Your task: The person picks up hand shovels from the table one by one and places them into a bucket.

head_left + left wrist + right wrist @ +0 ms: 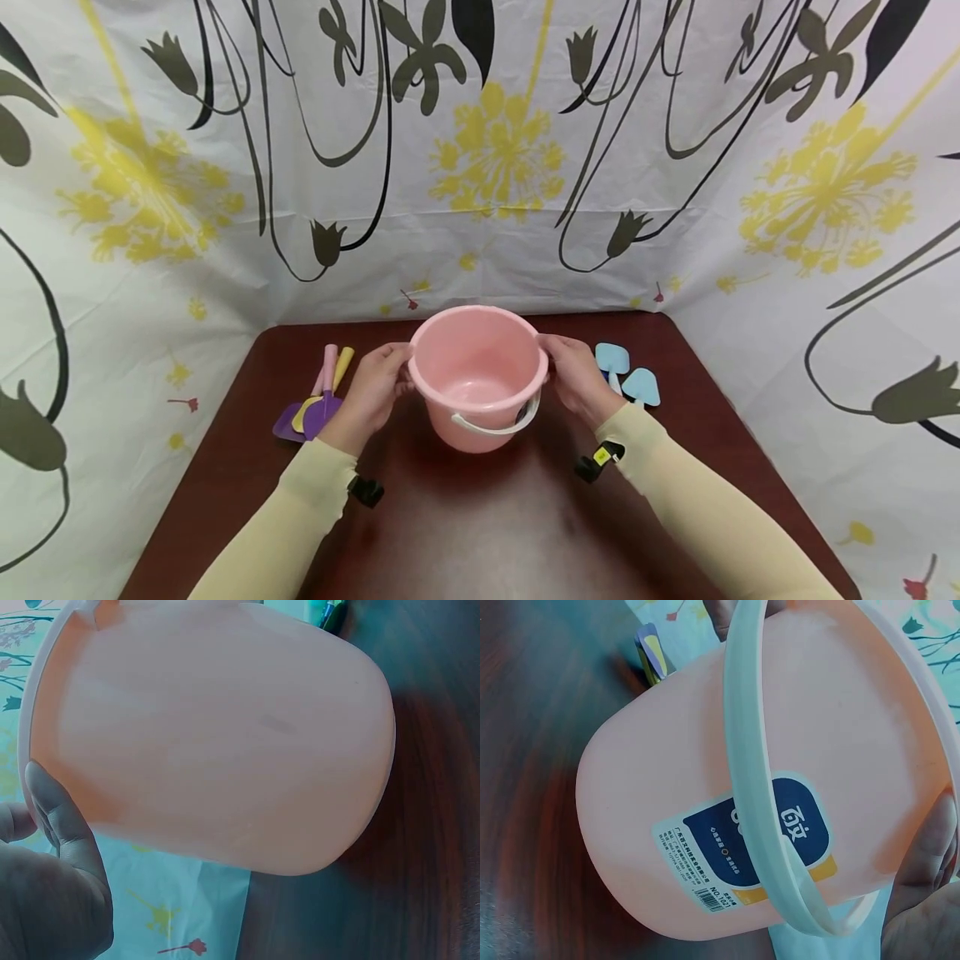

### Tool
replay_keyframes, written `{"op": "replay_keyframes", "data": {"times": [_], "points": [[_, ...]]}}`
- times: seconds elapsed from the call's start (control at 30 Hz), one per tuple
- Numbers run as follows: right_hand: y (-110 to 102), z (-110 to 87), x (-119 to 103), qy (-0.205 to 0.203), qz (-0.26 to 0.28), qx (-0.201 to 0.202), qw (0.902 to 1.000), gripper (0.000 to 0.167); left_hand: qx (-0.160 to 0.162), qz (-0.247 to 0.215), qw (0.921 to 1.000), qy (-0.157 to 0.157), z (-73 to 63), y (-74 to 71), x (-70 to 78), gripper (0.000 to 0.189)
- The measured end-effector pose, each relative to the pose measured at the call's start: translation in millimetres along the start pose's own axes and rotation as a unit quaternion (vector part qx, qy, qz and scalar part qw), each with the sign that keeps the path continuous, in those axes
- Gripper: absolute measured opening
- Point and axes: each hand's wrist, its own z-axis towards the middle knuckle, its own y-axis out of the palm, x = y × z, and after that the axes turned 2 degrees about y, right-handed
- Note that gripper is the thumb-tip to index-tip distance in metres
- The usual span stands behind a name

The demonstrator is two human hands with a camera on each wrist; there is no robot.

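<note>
A pink plastic bucket [477, 358] is held over the middle of the table, its mouth tilted toward me. My left hand [375, 385] grips the rim on the left side, with the thumb [64, 814] on the outer wall in the left wrist view. On the opposite side my right hand [576, 375] grips the rim, its thumb [922, 840] against the wall. The white carrying handle [491, 431] hangs down the bucket's near side. In the right wrist view this handle crosses a blue and white label [712, 851]. The bucket looks empty inside.
Left on the dark red table [480, 533] lie several toy shovels with purple [322, 414] and yellow blades. Light blue shovels [612, 358] lie beyond my right hand, partly hidden by it. A flower-printed cloth [480, 258] walls the back and sides.
</note>
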Motion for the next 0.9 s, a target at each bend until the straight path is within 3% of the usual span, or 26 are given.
{"op": "replay_keyframes", "data": {"times": [0.43, 0.9], "points": [[-3.9, -5.6, 6.5, 0.017, 0.018, 0.001, 0.9997, 0.035, 0.003, -0.016, 0.9999, -0.003, -7.5, 3.0, -7.0, 0.028], [0.2, -6.4, 13.2, 0.001, 0.031, 0.021, 0.9993, 0.031, 0.005, -0.036, 0.9993, -0.001, -8.8, 2.8, -16.4, 0.027]]}}
